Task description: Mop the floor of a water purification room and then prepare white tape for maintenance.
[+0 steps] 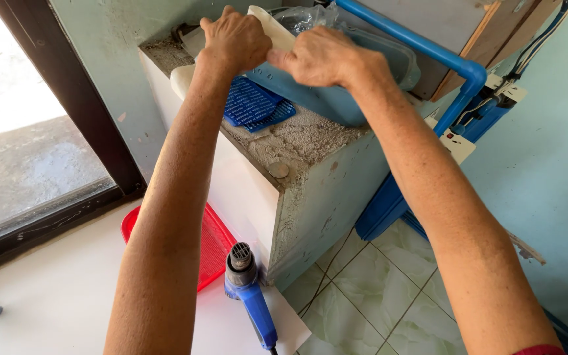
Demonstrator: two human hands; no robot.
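Reaching up over a dusty concrete ledge [297, 141], we grip a pale, curved plastic piece [272, 27] with both hands: our left hand [235, 41] is closed over its near end, fingers curled down across the top, while our right hand [323, 58] pinches its side between thumb and fingers. The pale piece sits at the back of the ledge, resting against a light blue plastic tub [336, 95] that stands on the ledge top just behind our right hand. A crumpled clear plastic bag [300, 16] shows above the tub, behind the pale piece. A dark blue plastic grid mat [254, 105] lies flat on the ledge, just in front of the tub and under our left wrist, and a small round grey disc [278, 169] lies nearer the ledge's front corner. A blue pipe [442, 59] runs along the wall behind the ledge and bends down at its right side. Below the ledge's white front face, a blue heat gun [250, 289] lies on the white surface [54, 289] with its nozzle pointing toward the ledge, and a red plastic tray [213, 243] lies just left of the gun, partly hidden by our left forearm. Green marbled floor tiles [363, 289] spread below the ledge's right side.
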